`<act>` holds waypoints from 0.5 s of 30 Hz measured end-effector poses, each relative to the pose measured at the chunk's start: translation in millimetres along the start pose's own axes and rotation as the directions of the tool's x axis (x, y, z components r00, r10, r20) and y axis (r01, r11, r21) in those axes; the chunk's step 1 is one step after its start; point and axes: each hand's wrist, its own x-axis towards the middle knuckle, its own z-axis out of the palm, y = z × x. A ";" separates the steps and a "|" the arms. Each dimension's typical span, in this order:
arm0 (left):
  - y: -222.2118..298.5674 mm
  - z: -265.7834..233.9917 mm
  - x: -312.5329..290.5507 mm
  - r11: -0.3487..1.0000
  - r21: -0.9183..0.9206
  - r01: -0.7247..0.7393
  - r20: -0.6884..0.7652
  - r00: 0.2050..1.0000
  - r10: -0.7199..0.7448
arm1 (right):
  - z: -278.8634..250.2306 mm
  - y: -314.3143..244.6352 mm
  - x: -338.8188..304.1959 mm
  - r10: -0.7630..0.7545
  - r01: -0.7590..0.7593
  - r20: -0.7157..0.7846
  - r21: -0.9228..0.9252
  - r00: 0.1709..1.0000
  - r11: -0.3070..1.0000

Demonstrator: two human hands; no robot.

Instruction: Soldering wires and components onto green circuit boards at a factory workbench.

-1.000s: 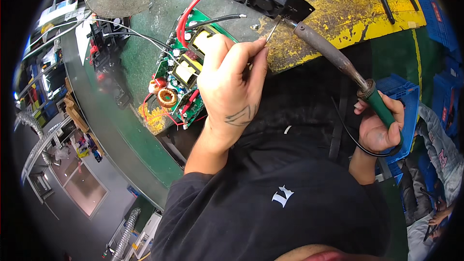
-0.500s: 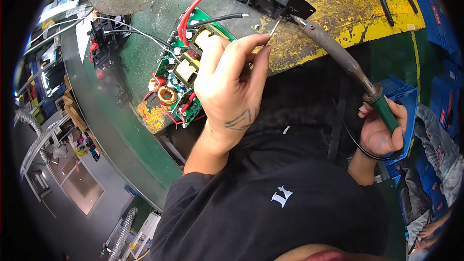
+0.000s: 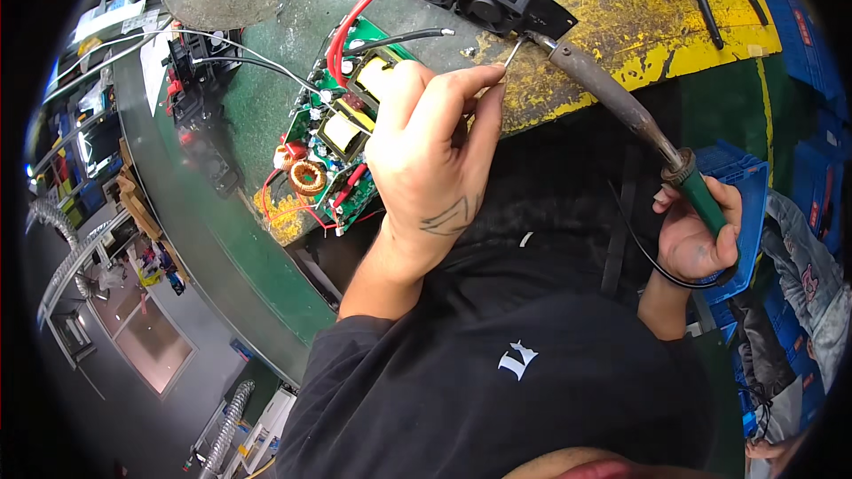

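Gripping sldr iron (image 3: 612, 99) – RH (image 3: 697, 239) | L fingers (image 3: 477, 80) – wire (image 3: 513, 54) nr fans (image 3: 485, 11)

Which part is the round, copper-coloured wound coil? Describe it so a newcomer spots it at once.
On the worn green workbench, find the green circuit board just left of the person's bare left hand. Near the board's lower-left corner sits the copper-coloured coil. Its ring shape sets it apart from the boxy yellow-and-black transformers nearby.
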 end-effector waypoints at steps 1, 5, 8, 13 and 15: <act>0.1 0.1 0.0 1.000 -0.005 -0.001 0.003 1.000 0.001 | 0.2 -0.2 -0.2 0.005 -0.005 -0.008 -0.001 1.000 1.000; 0.2 0.5 0.1 1.000 -0.008 0.012 0.014 1.000 -0.012 | -1.8 1.4 2.4 -0.025 0.024 0.061 0.026 0.998 0.999; -0.7 0.3 1.0 1.000 0.012 -0.004 0.016 1.000 0.004 | -0.9 2.5 3.7 -0.036 0.033 0.073 0.042 0.997 0.999; -5.1 0.2 1.2 0.999 0.035 -0.040 0.010 0.999 0.040 | -0.1 1.3 3.9 -0.028 0.026 0.072 0.030 0.997 0.999; -5.3 0.3 1.2 0.997 0.045 -0.064 0.008 0.998 0.064 | 0.0 0.9 3.8 -0.025 0.023 0.069 0.032 0.997 0.999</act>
